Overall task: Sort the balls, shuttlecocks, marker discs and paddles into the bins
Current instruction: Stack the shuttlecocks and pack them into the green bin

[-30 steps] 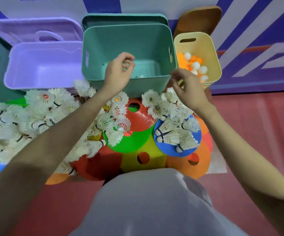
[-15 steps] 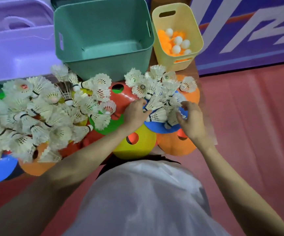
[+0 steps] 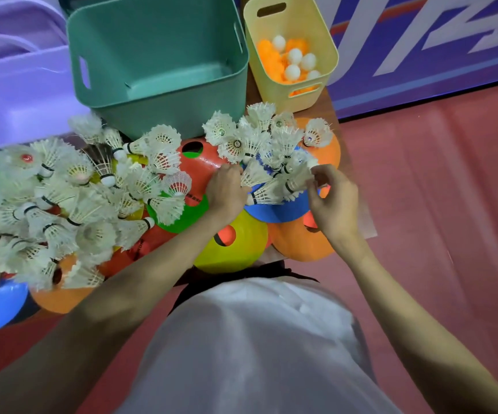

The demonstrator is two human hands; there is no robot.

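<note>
White shuttlecocks lie in two heaps over coloured marker discs: a small cluster (image 3: 259, 138) on a blue disc (image 3: 280, 209) and a big pile (image 3: 62, 198) to the left. My left hand (image 3: 226, 189) grips a shuttlecock (image 3: 253, 174) at the left edge of the small cluster. At the cluster's right edge my right hand (image 3: 328, 201) pinches another shuttlecock (image 3: 297, 180) between thumb and fingers. Behind them, the green bin (image 3: 158, 70) holds nothing that I can see. The yellow bin (image 3: 292, 52) contains orange and white balls.
A purple bin (image 3: 17, 94) stands at the back left. Yellow (image 3: 232, 246), orange (image 3: 301, 240), red (image 3: 200, 162) and green (image 3: 182, 213) discs overlap under my hands. Red floor spreads to the right. A blue wall banner (image 3: 420, 49) runs behind the bins.
Both hands dropped from the green bin's rim to the small shuttlecock cluster and closed on shuttlecocks. The view tilted downward.
</note>
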